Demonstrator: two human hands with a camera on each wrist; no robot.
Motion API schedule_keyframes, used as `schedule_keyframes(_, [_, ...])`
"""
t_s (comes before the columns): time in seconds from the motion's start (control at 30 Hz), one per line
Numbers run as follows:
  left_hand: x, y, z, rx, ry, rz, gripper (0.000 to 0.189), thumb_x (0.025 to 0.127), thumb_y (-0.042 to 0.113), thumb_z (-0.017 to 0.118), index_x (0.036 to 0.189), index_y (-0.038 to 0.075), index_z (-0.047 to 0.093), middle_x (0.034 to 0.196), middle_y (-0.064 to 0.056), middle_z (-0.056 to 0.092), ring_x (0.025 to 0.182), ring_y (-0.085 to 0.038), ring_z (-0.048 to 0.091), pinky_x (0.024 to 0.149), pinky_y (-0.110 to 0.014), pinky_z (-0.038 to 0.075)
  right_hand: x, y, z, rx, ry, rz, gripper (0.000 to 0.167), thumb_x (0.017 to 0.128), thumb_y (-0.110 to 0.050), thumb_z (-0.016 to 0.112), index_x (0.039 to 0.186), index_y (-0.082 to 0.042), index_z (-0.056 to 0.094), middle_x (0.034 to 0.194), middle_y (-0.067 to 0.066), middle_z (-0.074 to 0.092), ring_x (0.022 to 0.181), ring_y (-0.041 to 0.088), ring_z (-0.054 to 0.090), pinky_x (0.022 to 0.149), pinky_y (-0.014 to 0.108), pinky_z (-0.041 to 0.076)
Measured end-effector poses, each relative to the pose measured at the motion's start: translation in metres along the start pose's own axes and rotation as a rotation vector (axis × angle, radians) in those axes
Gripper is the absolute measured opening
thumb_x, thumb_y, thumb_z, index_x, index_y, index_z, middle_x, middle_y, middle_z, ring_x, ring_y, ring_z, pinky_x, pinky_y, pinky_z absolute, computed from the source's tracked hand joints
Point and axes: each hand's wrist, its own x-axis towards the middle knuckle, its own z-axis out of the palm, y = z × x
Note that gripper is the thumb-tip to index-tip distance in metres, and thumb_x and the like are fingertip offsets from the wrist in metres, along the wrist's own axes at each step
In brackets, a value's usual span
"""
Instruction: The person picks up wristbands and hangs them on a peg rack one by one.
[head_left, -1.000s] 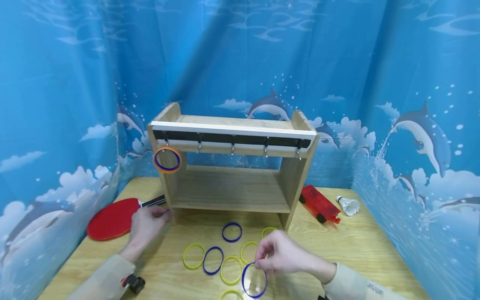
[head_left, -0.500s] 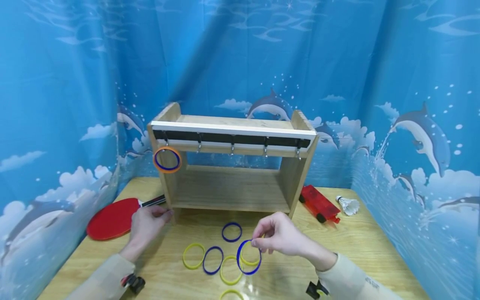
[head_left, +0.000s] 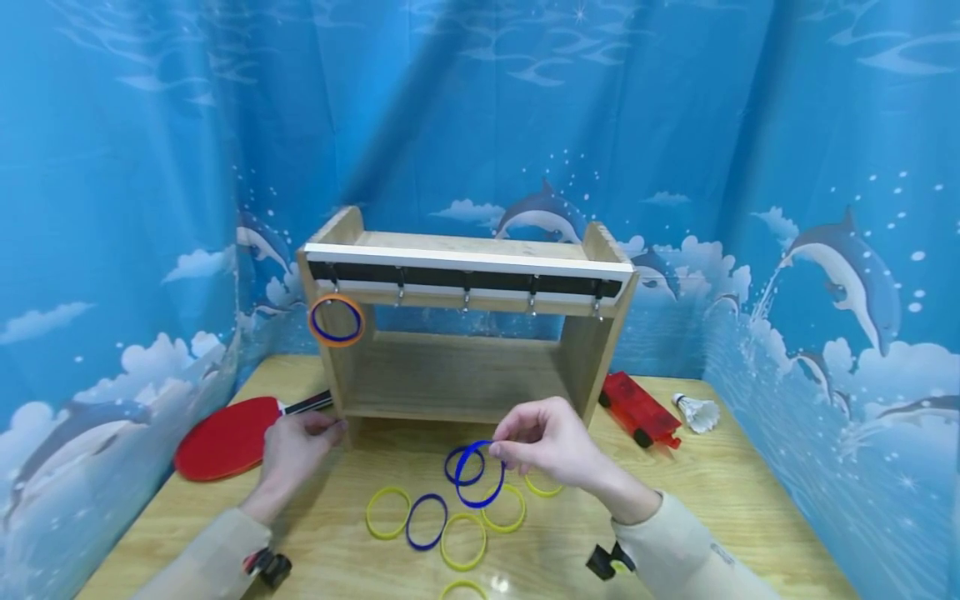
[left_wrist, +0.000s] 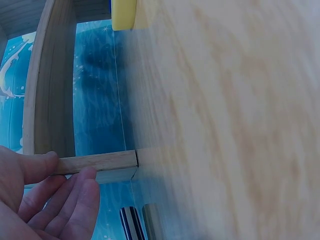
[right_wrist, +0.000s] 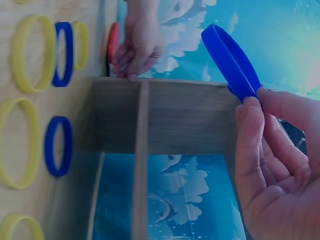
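My right hand (head_left: 551, 443) pinches a blue wristband (right_wrist: 231, 65) between thumb and fingertips, in the air before the wooden shelf unit (head_left: 465, 375). At the shelf's front left foot, my left hand (head_left: 294, 450) grips the side panel's edge (left_wrist: 100, 161) between thumb and fingers. Under the shelf's white front edge runs a black strip with several metal hooks (head_left: 466, 302). An orange wristband (head_left: 335, 342) hangs with a blue one inside it from the leftmost hook. Loose yellow wristbands (head_left: 462, 568) and two blue ones (head_left: 423, 547) lie on the table before the shelf.
Left of the shelf lies a red table tennis paddle (head_left: 225, 437), its handle reaching the side panel. A red toy car (head_left: 637, 406) and a shuttlecock (head_left: 699, 413) are on the right. Blue dolphin curtains (head_left: 465, 125) enclose the table at the back and sides.
My right hand has lifted the blue wristband and carried it up and left toward the shelf, uncovering yellow bands beneath. The left hand stays on the shelf's side panel.
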Motion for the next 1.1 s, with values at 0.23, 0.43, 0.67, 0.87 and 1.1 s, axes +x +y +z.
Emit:
schedule_keyframes(0.23, [0.000,-0.001,0.000,-0.005,-0.013,-0.010,0.023,0.101,0.025,0.084,0.107,0.004,0.087,0.100,-0.017,0.087,0.086,-0.026,0.079,0.071,-0.032,0.054,0.014,-0.012,-0.001,0.034,0.094,-0.011,0.007,0.098,-0.005,0.084,0.103,-0.001,0.082,0.092,0.028,0.082,0.068,0.014,0.075,0.066,0.034,0.066])
schedule_keyframes(0.43, [0.000,0.001,0.000,-0.017,-0.019,-0.012,0.023,0.101,0.025,0.084,0.107,0.003,0.087,0.099,-0.016,0.087,0.082,-0.023,0.078,0.067,-0.029,0.053,0.024,-0.020,0.004,0.112,0.150,0.010,0.012,0.099,-0.005,0.083,0.107,0.004,0.080,0.096,0.016,0.085,0.077,0.012,0.080,0.076,0.036,0.070])
schedule_keyframes(0.67, [-0.001,0.001,-0.001,-0.013,-0.015,-0.005,0.023,0.101,0.025,0.083,0.107,0.003,0.087,0.100,-0.017,0.088,0.086,-0.027,0.080,0.070,-0.030,0.054,0.037,-0.025,0.009,0.318,0.197,0.048,0.010,0.099,-0.001,0.081,0.109,-0.001,0.079,0.094,-0.005,0.086,0.083,0.011,0.083,0.083,0.036,0.070])
schedule_keyframes(0.87, [0.000,0.002,-0.001,-0.020,-0.024,-0.003,0.024,0.101,0.025,0.083,0.108,0.003,0.087,0.101,-0.017,0.087,0.087,-0.026,0.079,0.070,-0.030,0.054,0.048,-0.033,0.015,0.458,0.241,0.050,0.015,0.101,0.003,0.077,0.114,-0.004,0.080,0.096,-0.005,0.085,0.087,0.011,0.084,0.084,0.030,0.069])
schedule_keyframes(1.1, [0.000,0.001,-0.001,-0.019,-0.031,-0.006,0.023,0.101,0.025,0.083,0.108,0.004,0.087,0.100,-0.016,0.087,0.087,-0.026,0.079,0.072,-0.032,0.055,0.064,-0.040,0.027,0.596,0.281,0.027,0.028,0.105,0.007,0.069,0.107,-0.017,0.083,0.098,-0.007,0.086,0.089,0.008,0.084,0.083,0.026,0.068])
